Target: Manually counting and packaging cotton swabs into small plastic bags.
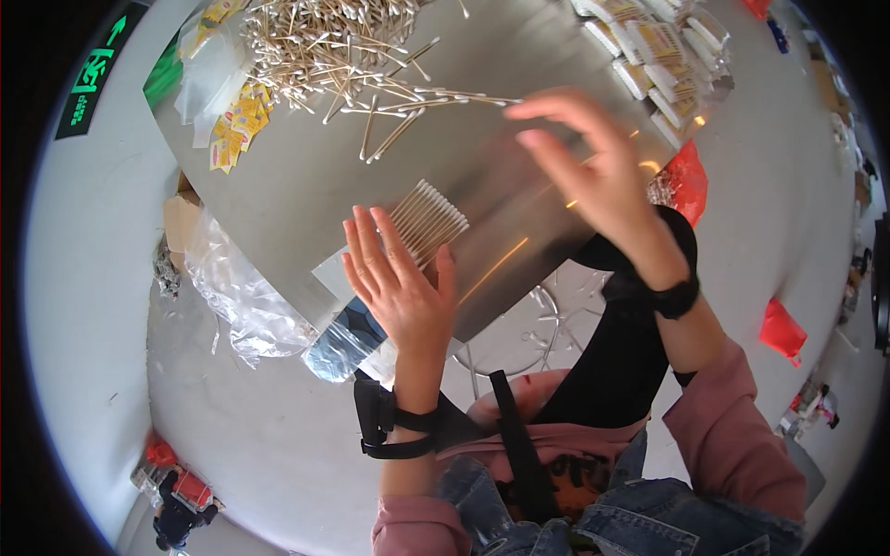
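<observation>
My left hand (400, 283) lies flat, fingers stretched out, against the lower end of a neat row of cotton swabs (428, 221) on the metal table. Under and beside that hand is a clear plastic sleeve (331, 274); how far the swabs reach into it is hidden. Somewhat smeared by motion, my right hand (598, 171) hovers over the table with thumb and forefinger apart. Its forefinger tip is close to the end of a stray swab (477, 98) reaching out from a big loose heap of cotton swabs (320, 46); I cannot tell whether they touch.
Filled packs of swabs (654, 56) are stacked at the far right. Clear bags (209, 88) and yellow printed cards (239, 125) lie at the left. Crumpled plastic (246, 296) hangs by the table's left edge. A red bag (686, 181) is beyond the right edge.
</observation>
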The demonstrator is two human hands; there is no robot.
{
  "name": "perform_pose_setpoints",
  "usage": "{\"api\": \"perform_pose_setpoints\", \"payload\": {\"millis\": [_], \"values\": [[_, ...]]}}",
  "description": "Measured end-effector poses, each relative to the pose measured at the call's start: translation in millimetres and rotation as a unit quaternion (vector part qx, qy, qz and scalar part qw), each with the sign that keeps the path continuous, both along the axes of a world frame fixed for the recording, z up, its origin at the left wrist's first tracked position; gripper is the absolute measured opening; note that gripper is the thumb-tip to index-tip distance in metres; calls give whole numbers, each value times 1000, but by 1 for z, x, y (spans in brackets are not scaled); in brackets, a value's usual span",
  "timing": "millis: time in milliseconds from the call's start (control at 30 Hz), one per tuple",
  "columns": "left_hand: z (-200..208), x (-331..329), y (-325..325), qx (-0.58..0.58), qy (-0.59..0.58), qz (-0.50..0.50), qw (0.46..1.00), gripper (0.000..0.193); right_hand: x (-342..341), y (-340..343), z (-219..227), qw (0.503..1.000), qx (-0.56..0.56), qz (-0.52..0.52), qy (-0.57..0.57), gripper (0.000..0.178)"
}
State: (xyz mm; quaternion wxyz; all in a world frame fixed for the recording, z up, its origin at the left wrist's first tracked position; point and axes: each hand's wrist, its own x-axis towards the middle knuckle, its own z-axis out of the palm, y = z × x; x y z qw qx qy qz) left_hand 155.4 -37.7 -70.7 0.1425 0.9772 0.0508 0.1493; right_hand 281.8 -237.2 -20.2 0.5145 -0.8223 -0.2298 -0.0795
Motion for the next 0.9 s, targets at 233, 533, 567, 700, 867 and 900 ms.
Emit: {"api": "perform_pose_setpoints", "payload": {"millis": [233,533,567,700,867,900], "values": [[7,-4,-7,-55,42,-54,996,69,-17,31,-53,987,65,96,108,25],[11,-17,11,-128,8,34,991,14,-17,26,-53,975,-72,208,-6,17],[11,-13,11,-127,9,33,991,14,-17,26,-53,976,-71,207,-5,17],[14,0,11,-146,21,21,989,14,-19,26,-54,975,-78,209,-16,17],[15,2,15,-138,72,-1,988,13,-19,27,-55,974,-85,208,-26,18],[16,3,16,-138,77,-5,987,13,-19,28,-55,975,-89,203,-24,20]]}}
